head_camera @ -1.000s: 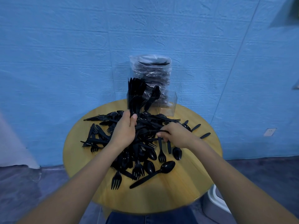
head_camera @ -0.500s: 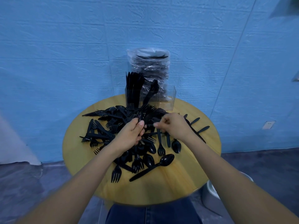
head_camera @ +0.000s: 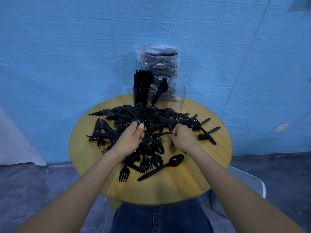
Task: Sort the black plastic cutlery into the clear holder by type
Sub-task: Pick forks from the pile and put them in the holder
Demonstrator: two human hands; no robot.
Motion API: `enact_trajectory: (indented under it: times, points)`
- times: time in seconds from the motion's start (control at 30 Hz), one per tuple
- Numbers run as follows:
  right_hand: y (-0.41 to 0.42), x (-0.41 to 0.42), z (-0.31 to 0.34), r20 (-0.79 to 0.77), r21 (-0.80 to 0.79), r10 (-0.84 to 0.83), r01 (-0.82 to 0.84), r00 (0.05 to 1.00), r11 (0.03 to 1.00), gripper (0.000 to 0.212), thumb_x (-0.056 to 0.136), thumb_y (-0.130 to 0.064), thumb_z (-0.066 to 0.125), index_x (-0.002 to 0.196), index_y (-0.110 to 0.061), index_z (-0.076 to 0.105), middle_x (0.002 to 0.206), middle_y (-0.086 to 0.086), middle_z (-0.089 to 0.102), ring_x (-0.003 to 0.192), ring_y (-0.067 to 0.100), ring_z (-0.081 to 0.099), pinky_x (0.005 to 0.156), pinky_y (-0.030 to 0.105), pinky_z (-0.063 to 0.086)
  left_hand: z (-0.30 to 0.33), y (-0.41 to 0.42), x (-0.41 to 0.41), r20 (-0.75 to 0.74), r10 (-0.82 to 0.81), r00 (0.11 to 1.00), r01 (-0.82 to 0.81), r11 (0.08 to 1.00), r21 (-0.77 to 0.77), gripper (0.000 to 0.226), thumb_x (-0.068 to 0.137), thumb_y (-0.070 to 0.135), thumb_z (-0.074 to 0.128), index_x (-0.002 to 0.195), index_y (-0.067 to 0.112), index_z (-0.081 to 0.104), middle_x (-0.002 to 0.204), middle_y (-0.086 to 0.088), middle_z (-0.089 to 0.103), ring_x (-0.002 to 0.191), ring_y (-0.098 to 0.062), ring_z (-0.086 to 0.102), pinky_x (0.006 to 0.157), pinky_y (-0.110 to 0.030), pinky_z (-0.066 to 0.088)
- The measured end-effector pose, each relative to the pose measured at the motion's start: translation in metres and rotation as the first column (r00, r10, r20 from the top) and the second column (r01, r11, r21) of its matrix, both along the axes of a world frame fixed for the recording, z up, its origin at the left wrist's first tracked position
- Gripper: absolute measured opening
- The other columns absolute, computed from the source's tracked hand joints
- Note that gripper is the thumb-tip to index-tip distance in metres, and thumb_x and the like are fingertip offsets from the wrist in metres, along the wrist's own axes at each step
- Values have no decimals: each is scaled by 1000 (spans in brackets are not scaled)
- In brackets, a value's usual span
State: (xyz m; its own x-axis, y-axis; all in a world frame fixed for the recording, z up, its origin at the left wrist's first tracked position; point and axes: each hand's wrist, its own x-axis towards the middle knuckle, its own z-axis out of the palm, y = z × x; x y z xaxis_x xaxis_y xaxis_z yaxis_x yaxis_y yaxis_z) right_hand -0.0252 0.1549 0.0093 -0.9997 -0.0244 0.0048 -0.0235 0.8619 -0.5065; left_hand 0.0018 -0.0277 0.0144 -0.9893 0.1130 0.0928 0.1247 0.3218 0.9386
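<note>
A heap of black plastic cutlery, forks, spoons and knives mixed, covers the middle of the round wooden table. The clear holder stands at the table's far edge; its left compartment is packed with upright black pieces, the middle one has a few, the right one looks empty. My left hand grips a bundle of forks fanned out over the heap. My right hand pinches a thin black handle lying across the heap.
A clear plastic bag of more black cutlery stands behind the holder against the blue wall. Loose spoons lie at the table's right side and one long spoon near the front. A white chair edge shows at lower right.
My left hand came back from the holder toward the heap's middle and now grips a fan of forks. My right hand stayed on the heap's right part, pinching a handle.
</note>
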Motion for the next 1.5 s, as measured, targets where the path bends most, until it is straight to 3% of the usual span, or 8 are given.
enact_trajectory:
  times: [0.13, 0.47, 0.7, 0.8, 0.9, 1.07, 1.23, 1.5]
  points:
    - [-10, 3, 5, -43, -161, 34, -40, 999, 986, 10, 100, -18, 42, 95, -10, 38, 74, -2, 46, 74, 21, 48, 57, 30, 35, -2, -3, 0, 12, 12, 1000, -12, 1000, 15, 26, 102, 28, 29, 87, 16, 47, 71, 1, 41, 53, -6, 35, 46, -15, 33]
    - [-27, 0, -7, 46, -70, 149, -146, 988, 987, 21, 94, -19, 56, 107, -3, 59, 101, 13, 63, 92, 28, 60, 79, 37, 50, -3, -11, 0, 5, 32, 999, -32, 999, 37, 24, 103, 25, 29, 90, 11, 45, 70, 1, 40, 55, -7, 34, 44, -12, 33]
    - [-9, 0, 22, 14, -197, 105, -100, 994, 975, 21, 99, -17, 46, 85, -7, 57, 75, 4, 54, 64, 18, 50, 56, 24, 39, -4, -12, -5, -31, 33, 999, -33, 999, 12, 29, 102, 26, 31, 102, 1, 46, 75, 1, 41, 61, -6, 38, 51, -13, 37]
    - [5, 3, 42, -18, -388, 67, -69, 998, 919, 26, 100, -21, 46, 80, -6, 56, 72, 8, 50, 65, 19, 45, 63, 29, 38, 1, -10, -8, -63, 15, 998, -16, 1000, -21, 28, 101, 26, 33, 100, 0, 45, 76, 2, 40, 63, -7, 38, 54, -15, 38]
    - [13, 10, 59, 5, -566, 50, -38, 999, 823, 26, 98, -17, 49, 75, -7, 56, 64, 6, 48, 57, 15, 42, 54, 24, 36, 9, -6, -9, -97, 6, 995, -9, 999, -32, 19, 101, 24, 37, 85, 15, 42, 71, 3, 39, 60, -6, 37, 54, -13, 37]
    - [19, 21, 80, 86, -684, 42, 29, 995, 729, 27, 96, -11, 54, 69, -9, 57, 52, -2, 48, 41, 6, 42, 42, 15, 36, 21, 2, -12, -229, 53, 972, -84, 988, -127, 18, 101, 24, 38, 97, 8, 46, 78, 0, 48, 69, -9, 45, 64, -16, 41]
    - [13, 21, 86, 193, -728, 73, 93, 978, 679, 12, 92, -3, 56, 81, -3, 60, 61, 5, 51, 47, 9, 41, 40, 16, 33, 30, 10, -16, -340, 25, 940, -97, 976, -196, 24, 101, 23, 36, 92, 2, 41, 89, -18, 53, 82, -21, 50, 78, -47, 46]
    - [-3, 9, 87, 291, -848, 3, 257, 957, 463, 14, 91, 1, 53, 78, -2, 55, 60, 7, 49, 39, 7, 39, 35, 13, 30, 25, 24, -10, -210, -192, 959, 130, 952, -276, 14, 101, 22, 35, 90, 15, 38, 83, 2, 53, 74, 2, 56, 71, -19, 47]
